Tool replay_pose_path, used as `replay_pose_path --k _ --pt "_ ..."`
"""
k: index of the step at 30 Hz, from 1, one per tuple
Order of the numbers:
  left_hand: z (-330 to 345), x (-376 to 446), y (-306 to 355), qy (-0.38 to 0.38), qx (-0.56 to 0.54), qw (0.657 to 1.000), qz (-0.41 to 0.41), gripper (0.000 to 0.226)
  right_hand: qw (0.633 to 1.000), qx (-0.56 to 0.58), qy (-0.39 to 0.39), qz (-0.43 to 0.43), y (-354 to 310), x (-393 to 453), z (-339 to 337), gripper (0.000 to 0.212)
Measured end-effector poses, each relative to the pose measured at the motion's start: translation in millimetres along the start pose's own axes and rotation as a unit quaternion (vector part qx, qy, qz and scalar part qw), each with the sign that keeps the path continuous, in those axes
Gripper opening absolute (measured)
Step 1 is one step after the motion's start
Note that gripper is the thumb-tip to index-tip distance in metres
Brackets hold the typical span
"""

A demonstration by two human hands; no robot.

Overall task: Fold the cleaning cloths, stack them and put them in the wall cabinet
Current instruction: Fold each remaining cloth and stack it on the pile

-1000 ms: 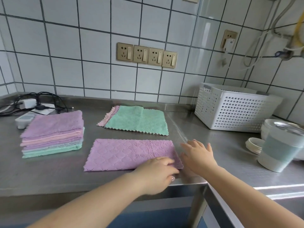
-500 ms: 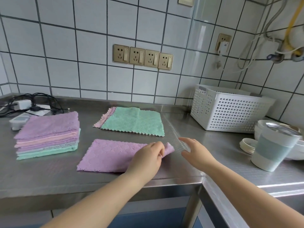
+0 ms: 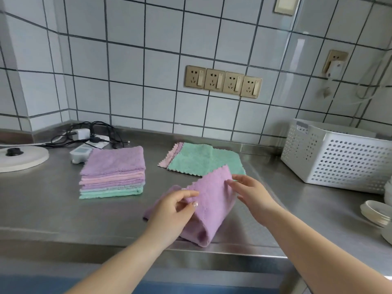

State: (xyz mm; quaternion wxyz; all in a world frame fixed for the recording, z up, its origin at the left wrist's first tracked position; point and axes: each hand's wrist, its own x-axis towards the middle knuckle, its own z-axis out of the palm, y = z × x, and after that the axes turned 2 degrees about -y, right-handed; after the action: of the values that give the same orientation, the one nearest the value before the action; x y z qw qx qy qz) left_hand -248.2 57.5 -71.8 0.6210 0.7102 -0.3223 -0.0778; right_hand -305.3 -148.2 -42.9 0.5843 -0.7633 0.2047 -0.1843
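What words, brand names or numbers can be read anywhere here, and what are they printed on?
None can be read.
White basket: a grey tag near its rim, blank or too blurred to tell.
Wall sockets: only slots and switches, no lettering visible.
White charger among the cables: any print is too small.
Purple cloth and folded stack: no labels show.

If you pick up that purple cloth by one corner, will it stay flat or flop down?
The purple cloth would probably flop: where the left hand and right hand lift its edge, it bends into a soft roll near the counter's front. It looks thin and light, since fingers alone hold it up. Its fuzzy surface likely won't slip easily.
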Motion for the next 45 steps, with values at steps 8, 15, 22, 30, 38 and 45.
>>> replay_pose_path --k 8,15,22,30,38,45 --pt "-60 -15 -29 -0.021 0.229 0.971 0.058 0.028 0.984 -0.177 -0.02 -0.013 3 32 52 0.022" --pt "-73 -14 -40 -0.018 0.334 0.94 0.07 0.028 0.942 -0.328 -0.043 -0.051 9 40 70 0.03" --pt "-76 -8 -41 0.003 0.339 0.938 0.075 0.029 0.927 -0.362 -0.009 -0.095 10 41 71 0.028" --pt "-81 -10 -53 0.01 0.435 0.898 0.074 0.029 0.912 -0.401 -0.007 -0.089 15 45 78 0.031" --pt "-44 0 -30 -0.143 0.415 0.888 0.135 0.052 0.903 -0.395 0.004 -0.17 5 17 77 0.032" --pt "-21 4 -30 -0.201 0.432 0.869 0.131 0.039 0.899 -0.378 -0.091 -0.201 24 -37 67 0.042"
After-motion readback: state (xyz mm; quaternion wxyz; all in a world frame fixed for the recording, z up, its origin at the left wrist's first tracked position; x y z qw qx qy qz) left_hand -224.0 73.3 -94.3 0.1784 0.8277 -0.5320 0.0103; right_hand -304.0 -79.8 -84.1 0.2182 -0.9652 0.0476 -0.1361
